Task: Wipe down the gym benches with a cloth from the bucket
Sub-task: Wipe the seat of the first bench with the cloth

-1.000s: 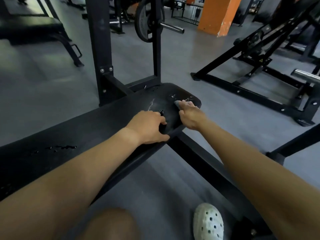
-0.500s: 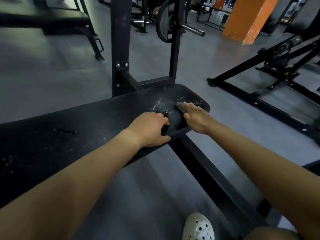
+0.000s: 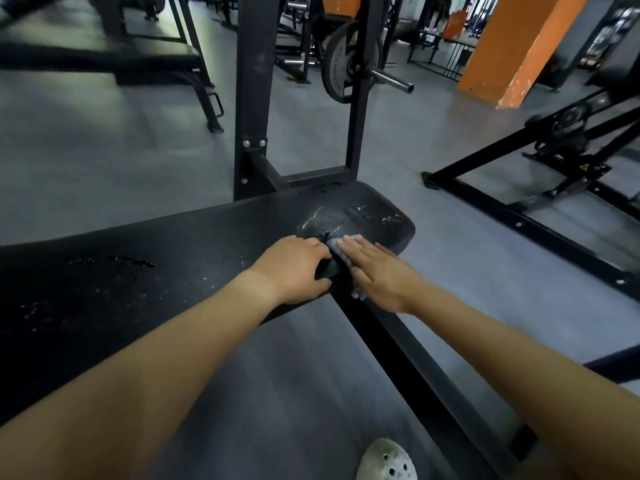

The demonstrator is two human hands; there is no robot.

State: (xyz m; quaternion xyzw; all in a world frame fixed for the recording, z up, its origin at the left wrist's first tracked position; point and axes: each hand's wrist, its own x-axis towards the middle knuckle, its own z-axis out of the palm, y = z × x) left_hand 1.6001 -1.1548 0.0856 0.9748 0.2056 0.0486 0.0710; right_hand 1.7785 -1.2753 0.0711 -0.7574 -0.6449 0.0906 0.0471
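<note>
Stretching from the left edge to just right of centre, a long black padded gym bench (image 3: 173, 244) fills the middle of the frame, its far end wet and glistening. Behind it stands a black steel rack upright (image 3: 251, 98), with an orange square pillar (image 3: 512, 46) at the upper right and a grey round weight plate (image 3: 337, 64) between them. Both bare forearms reach in from the bottom corners. The left hand (image 3: 294, 268) sits on the pad with bent fingers and its thumb along the near edge; I cannot tell whether it grips anything. The right hand (image 3: 377, 271) lies flat, fingers straight, pressing a small grey-blue cloth (image 3: 333, 244) onto the pad. The cloth shows at those fingertips, touching the left hand's knuckles.
</note>
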